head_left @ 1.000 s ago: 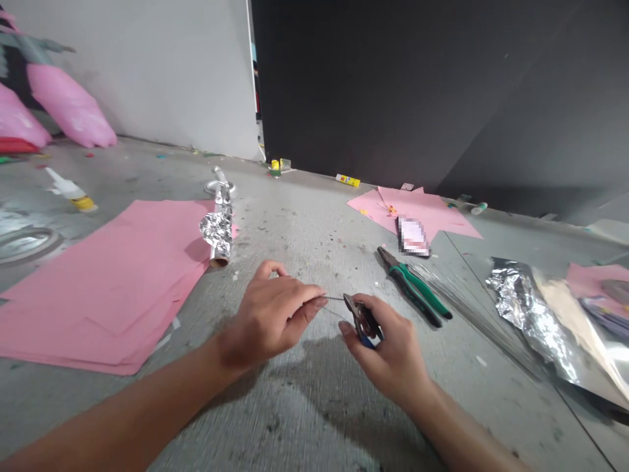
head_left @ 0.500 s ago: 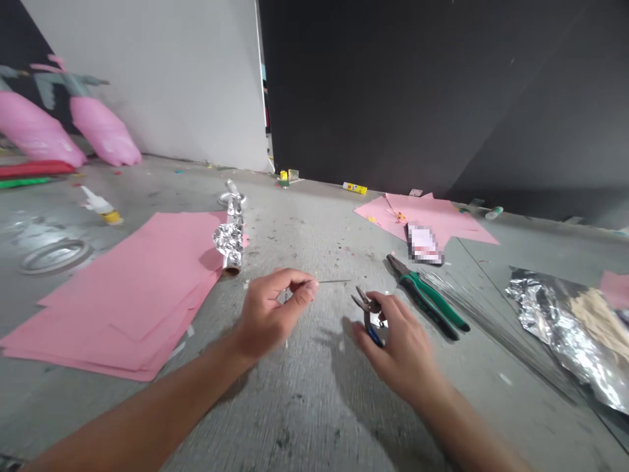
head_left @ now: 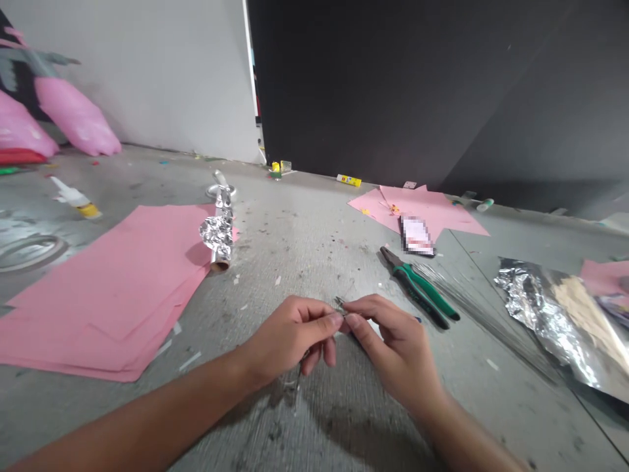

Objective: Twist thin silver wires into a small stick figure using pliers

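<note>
My left hand (head_left: 289,335) pinches a thin wire, which is mostly hidden by its fingertips. My right hand (head_left: 396,347) closes around small pliers (head_left: 340,303), with only their metal tips showing between my hands. Their blue handles are almost entirely covered by my fingers. The fingertips of both hands nearly touch around the tips. Green-handled pliers (head_left: 417,286) lie on the concrete floor to the right, beside a bundle of thin wires (head_left: 484,316).
Stacked pink paper sheets (head_left: 103,295) lie left of my hands, with a crumpled foil roll (head_left: 219,231) on their edge. Crinkled foil sheeting (head_left: 545,321) lies at right. Further back are cut pink paper (head_left: 432,213), a glue bottle (head_left: 73,198) and a pink inflatable (head_left: 73,115) against the wall.
My hands have come together, with the pliers' tips now at the wire in my left fingers. The pliers are more hidden in my right hand, and the view has shifted slightly.
</note>
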Motion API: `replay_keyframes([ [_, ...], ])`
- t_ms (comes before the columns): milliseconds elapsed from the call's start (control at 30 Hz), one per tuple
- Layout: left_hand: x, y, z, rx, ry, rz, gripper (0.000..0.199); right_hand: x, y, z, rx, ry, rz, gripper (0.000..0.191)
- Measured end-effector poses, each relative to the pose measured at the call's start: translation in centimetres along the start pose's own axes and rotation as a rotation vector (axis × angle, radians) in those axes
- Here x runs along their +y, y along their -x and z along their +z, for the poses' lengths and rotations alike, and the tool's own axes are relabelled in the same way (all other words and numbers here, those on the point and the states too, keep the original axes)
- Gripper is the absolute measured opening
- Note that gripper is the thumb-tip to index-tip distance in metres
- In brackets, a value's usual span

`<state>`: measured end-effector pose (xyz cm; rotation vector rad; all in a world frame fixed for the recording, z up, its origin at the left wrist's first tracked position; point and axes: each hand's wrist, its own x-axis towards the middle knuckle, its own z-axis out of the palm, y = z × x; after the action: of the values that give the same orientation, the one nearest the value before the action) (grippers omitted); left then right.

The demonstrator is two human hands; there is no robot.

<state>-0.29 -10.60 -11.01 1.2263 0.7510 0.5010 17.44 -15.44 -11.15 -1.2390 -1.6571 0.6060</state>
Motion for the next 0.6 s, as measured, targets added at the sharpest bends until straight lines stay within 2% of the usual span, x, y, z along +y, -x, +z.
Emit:
replay_keyframes([
  [233,-0.54,-0.16,0.21,0.114,-0.136,0.072,0.026,0.45,0.09,0.30,0.043,0.102,0.119,0.024],
  [400,-0.84,-0.22,0.27,0.136,-0.133,0.168,0.025,0.19,0.20,0.27,0.019,0.019,0.142,0.027],
  [600,-0.92,-0.32,0.30,0.051,0.083,0.060,0.030,0.17,0.30,0.16,0.060,-0.048,0.102,0.019],
])
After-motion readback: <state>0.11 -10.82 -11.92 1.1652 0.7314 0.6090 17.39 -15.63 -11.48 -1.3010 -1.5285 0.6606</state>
